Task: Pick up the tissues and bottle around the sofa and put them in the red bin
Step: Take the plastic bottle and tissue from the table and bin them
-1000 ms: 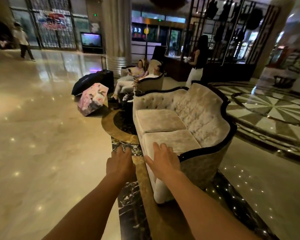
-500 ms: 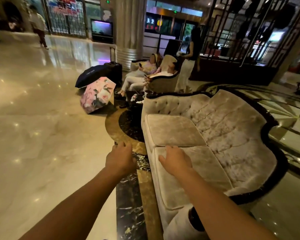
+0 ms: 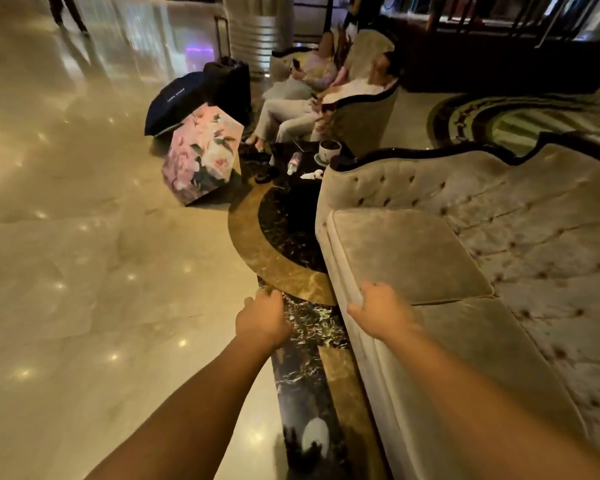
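A beige tufted sofa (image 3: 465,258) with a dark wooden rim fills the right side. Beyond its far arm stands a low dark table (image 3: 284,154); a clear plastic bottle (image 3: 294,162) lies on it, and a crumpled white tissue (image 3: 311,174) lies beside the bottle. My left hand (image 3: 262,318) reaches forward over the dark marble floor strip, fingers curled down, holding nothing. My right hand (image 3: 383,311) hovers at the front edge of the sofa's seat cushion, also without anything in it. No red bin is in view.
A pink floral umbrella (image 3: 201,155) and a dark umbrella (image 3: 177,98) lie open on the floor, with a black suitcase (image 3: 231,81) behind. Two people sit in armchairs (image 3: 361,112) past the table. A white cup (image 3: 329,150) stands on the table. Polished marble floor spreads left.
The view has moved forward along the sofa front and tilted down. Both hands stay stretched ahead; the table with bottle and tissue now shows more plainly.
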`<control>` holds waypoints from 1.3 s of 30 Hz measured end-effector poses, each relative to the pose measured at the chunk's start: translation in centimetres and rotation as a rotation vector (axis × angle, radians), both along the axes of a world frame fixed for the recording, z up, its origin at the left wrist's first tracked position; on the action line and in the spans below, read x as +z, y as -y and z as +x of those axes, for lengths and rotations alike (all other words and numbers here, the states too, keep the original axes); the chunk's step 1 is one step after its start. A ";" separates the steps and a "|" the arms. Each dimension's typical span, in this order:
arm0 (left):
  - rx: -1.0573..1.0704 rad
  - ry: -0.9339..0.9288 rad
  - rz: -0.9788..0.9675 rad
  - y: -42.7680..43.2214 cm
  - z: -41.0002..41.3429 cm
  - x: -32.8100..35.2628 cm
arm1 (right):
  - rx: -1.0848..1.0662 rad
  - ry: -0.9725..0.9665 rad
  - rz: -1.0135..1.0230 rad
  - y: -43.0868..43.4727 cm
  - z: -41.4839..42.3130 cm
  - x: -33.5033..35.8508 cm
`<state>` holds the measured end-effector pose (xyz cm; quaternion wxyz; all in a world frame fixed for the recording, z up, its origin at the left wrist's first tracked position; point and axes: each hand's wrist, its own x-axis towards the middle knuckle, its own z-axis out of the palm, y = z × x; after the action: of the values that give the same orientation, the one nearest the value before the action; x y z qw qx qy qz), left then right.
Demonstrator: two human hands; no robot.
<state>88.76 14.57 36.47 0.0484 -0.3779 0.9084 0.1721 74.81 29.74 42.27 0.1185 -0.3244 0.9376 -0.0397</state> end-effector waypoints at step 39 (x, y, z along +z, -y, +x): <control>-0.248 0.085 0.074 78.9 -65.9 -1.6 | -0.278 0.283 -0.006 74.3 -60.6 -4.3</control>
<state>22.91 -64.32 34.82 0.1214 -0.2674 0.9384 0.1822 14.22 -44.55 38.01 0.2415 -0.1835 0.9472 -0.1038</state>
